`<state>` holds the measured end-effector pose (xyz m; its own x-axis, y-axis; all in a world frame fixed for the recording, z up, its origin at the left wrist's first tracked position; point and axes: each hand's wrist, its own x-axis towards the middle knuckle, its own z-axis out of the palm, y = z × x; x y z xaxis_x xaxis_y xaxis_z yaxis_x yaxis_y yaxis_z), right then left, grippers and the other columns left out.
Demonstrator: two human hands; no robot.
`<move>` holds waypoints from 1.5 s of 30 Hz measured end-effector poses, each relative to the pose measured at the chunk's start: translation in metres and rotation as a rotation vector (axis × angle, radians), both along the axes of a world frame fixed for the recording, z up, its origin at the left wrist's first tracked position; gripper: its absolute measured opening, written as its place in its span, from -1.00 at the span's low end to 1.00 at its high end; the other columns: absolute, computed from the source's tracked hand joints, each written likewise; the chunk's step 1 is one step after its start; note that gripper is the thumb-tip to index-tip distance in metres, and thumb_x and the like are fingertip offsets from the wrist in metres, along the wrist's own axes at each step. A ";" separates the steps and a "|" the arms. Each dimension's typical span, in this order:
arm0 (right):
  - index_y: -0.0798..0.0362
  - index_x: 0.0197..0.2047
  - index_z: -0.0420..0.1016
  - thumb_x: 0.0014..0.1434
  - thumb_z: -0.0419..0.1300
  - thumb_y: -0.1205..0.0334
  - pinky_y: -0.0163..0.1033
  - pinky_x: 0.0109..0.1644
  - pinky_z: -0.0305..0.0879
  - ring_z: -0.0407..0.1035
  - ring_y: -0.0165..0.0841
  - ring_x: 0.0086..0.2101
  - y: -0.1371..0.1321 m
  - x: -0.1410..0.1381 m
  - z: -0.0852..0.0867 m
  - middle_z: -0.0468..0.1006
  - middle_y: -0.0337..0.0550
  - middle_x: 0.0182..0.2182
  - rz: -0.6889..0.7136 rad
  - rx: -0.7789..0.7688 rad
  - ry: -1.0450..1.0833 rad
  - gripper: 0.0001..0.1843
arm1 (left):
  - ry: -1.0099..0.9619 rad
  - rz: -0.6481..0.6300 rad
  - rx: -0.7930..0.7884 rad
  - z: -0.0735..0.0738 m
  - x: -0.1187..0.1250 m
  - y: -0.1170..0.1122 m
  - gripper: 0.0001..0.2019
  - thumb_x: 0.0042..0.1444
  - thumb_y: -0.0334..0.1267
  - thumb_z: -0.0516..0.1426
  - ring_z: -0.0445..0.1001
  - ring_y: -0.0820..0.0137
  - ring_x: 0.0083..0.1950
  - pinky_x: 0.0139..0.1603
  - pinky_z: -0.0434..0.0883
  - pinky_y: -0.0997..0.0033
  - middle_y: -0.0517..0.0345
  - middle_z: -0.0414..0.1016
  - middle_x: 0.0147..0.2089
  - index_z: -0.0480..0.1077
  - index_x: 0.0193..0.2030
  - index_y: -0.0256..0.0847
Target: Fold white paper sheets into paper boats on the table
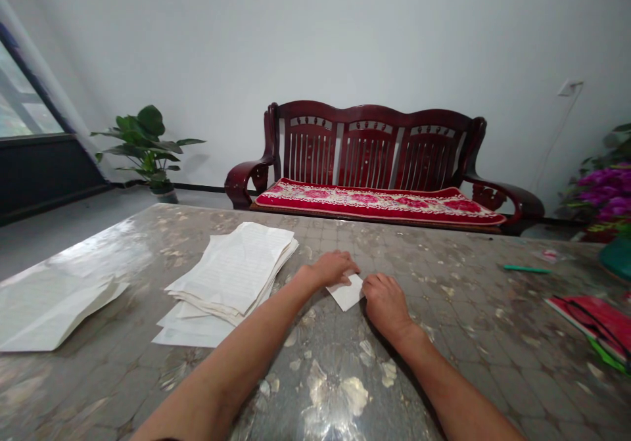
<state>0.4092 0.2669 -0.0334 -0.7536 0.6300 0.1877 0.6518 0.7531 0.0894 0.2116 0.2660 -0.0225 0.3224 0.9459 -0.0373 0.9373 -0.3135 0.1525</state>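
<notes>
Left hand [335,269]: lies palm down on the tabletop [444,290], with the fingers [348,261] close together and curled over the far edge of a small piece of white paper [346,293]. Right hand [387,306]: lies palm down just beside that paper, knuckles up, with the fingers [371,284] bent against its right edge. Whether either hand is pinching the paper cannot be told, as the fingertips are hidden.

Small piece of white paper: between the hands, near the middle of the tabletop, tilted at an angle to the edge, one corner pointing toward the person. Whether it is folded cannot be told.

Stack of lined paper [231,270]: left of the hands, touching neither, with edges uneven and more sheets fanning out below it. Loose sheets [54,306]: a separate curled lot at the left edge of the tabletop.

Count so far: one small piece at the hands, two larger lots of paper lying apart from them.

Also on the tabletop: green pen [526,269] near the far right edge; red notebook [591,323] at the right edge.

Beyond the tabletop: dark wooden bench [369,142] with red floral cushion [379,204]; potted plant [145,145]; purple flowers [606,194]
</notes>
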 end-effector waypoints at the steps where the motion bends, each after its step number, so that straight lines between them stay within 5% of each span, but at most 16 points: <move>1: 0.08 -0.25 0.60 0.21 0.07 0.50 -0.18 -0.09 0.07 0.32 -0.23 -0.13 0.000 0.000 0.000 0.57 -0.02 -0.22 -0.004 -0.002 0.007 -0.72 | 0.024 0.022 -0.008 0.002 0.000 -0.001 -0.57 0.11 -0.17 0.29 0.44 0.15 0.15 0.14 0.36 0.25 0.04 0.48 0.11 0.45 0.15 -0.01; 6: 0.06 -0.24 0.59 0.27 0.07 0.41 -0.19 -0.09 0.08 0.33 -0.23 -0.12 0.001 0.001 -0.002 0.58 -0.06 -0.20 -0.002 -0.015 0.023 -0.75 | -0.001 0.140 -0.054 0.004 0.000 -0.010 -0.43 -0.09 0.02 0.38 0.49 0.12 0.03 0.04 0.37 0.25 0.06 0.54 -0.06 0.43 0.08 -0.04; 13: -0.05 -0.10 0.61 0.24 0.03 0.44 -0.25 -0.01 0.18 0.37 -0.29 -0.08 0.008 0.003 -0.006 0.60 -0.12 -0.10 -0.026 -0.144 0.177 -0.63 | -0.172 0.387 -0.191 0.001 0.006 -0.021 -0.62 -0.29 -0.03 0.42 0.54 0.18 -0.19 -0.23 0.36 0.41 0.11 0.57 -0.30 0.48 -0.35 -0.13; 16: 0.00 -0.01 0.58 0.22 -0.04 0.43 -0.24 0.09 0.21 0.39 -0.30 -0.03 0.016 0.005 -0.011 0.60 -0.11 -0.06 -0.080 -0.272 0.382 -0.56 | -0.331 0.461 -0.147 -0.002 0.005 -0.027 -0.70 -0.33 -0.16 0.42 0.50 0.27 -0.31 -0.31 0.30 0.44 0.20 0.51 -0.42 0.44 -0.47 -0.16; 20: 0.08 0.18 0.42 0.28 -0.05 0.07 -0.10 0.14 0.28 0.42 -0.22 0.02 0.031 0.005 -0.025 0.56 0.01 0.02 -0.109 -0.575 0.876 -0.49 | -0.471 0.541 -0.026 -0.009 -0.002 -0.036 -0.86 -0.06 -0.21 0.26 0.42 0.38 -0.36 -0.37 0.23 0.48 0.25 0.46 -0.44 0.43 -0.40 -0.20; 23: 0.12 0.28 0.26 0.15 0.10 -0.12 -0.06 0.09 0.35 0.43 -0.18 0.02 0.037 0.000 -0.035 0.49 0.12 0.10 -0.025 -0.810 1.130 -0.27 | -0.841 0.598 0.131 -0.017 -0.005 -0.040 -0.83 -0.04 -0.18 0.21 0.37 0.43 -0.38 -0.38 0.21 0.50 0.28 0.40 -0.47 0.34 -0.42 -0.23; 26: 0.12 0.28 0.22 -0.09 0.32 -0.05 -0.05 0.03 0.40 0.47 -0.17 -0.05 0.035 -0.010 -0.040 0.49 0.13 0.09 0.008 -0.914 1.175 -0.10 | -1.332 0.572 0.184 -0.024 0.000 -0.044 -0.67 -0.14 -0.05 0.27 0.33 0.47 -0.44 -0.40 0.23 0.51 0.31 0.38 -0.49 0.27 -0.41 -0.21; 30: 0.09 0.13 0.38 -0.14 0.34 0.08 -0.11 -0.09 0.44 0.50 -0.21 -0.20 0.023 -0.019 -0.036 0.61 -0.03 -0.11 0.035 -0.913 1.171 -0.27 | -1.599 0.503 0.116 -0.031 0.016 -0.045 -0.56 -0.19 0.03 0.32 0.32 0.51 -0.48 -0.42 0.25 0.52 0.32 0.39 -0.47 0.25 -0.35 -0.21; 33: 0.05 -0.07 0.51 -0.03 0.24 0.15 -0.17 -0.13 0.40 0.48 -0.25 -0.27 0.016 -0.016 -0.028 0.63 -0.15 -0.25 -0.044 -0.695 1.071 -0.59 | -1.450 0.494 0.146 -0.034 0.023 -0.046 -0.63 -0.13 -0.03 0.30 0.35 0.48 -0.43 -0.38 0.28 0.51 0.31 0.39 -0.47 0.27 -0.38 -0.21; 37: 0.00 -0.19 0.57 0.20 0.07 0.26 -0.25 -0.09 0.26 0.42 -0.30 -0.24 0.013 -0.001 -0.015 0.58 -0.15 -0.30 0.047 -0.231 0.759 -0.76 | -0.973 0.541 0.450 -0.028 0.019 -0.051 -0.79 0.00 -0.20 0.26 0.46 0.35 -0.15 -0.08 0.37 0.35 0.18 0.53 -0.24 0.41 -0.24 -0.20; 41: 0.00 -0.23 0.59 0.30 0.07 0.29 -0.26 -0.15 0.11 0.35 -0.30 -0.28 0.012 0.005 -0.007 0.53 -0.13 -0.37 0.126 0.068 0.455 -0.76 | -0.525 0.295 0.585 -0.020 0.010 -0.063 -0.87 0.17 -0.28 0.19 0.45 0.31 0.00 0.11 0.29 0.28 0.11 0.56 -0.09 0.49 -0.14 -0.13; 45: -0.01 -0.25 0.58 0.32 0.08 0.30 -0.24 -0.18 0.04 0.30 -0.30 -0.28 0.010 0.001 -0.007 0.52 -0.13 -0.36 0.143 0.118 0.275 -0.77 | -0.221 0.128 0.490 -0.020 0.006 -0.070 -0.85 0.28 -0.30 0.11 0.43 0.30 -0.08 0.00 0.30 0.30 0.08 0.57 -0.17 0.52 -0.17 -0.12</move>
<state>0.4098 0.2766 -0.0402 -0.7438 0.4834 0.4616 0.5520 0.8337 0.0164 0.2178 0.1960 -0.0424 0.1543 0.8674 0.4730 0.9347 -0.2834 0.2147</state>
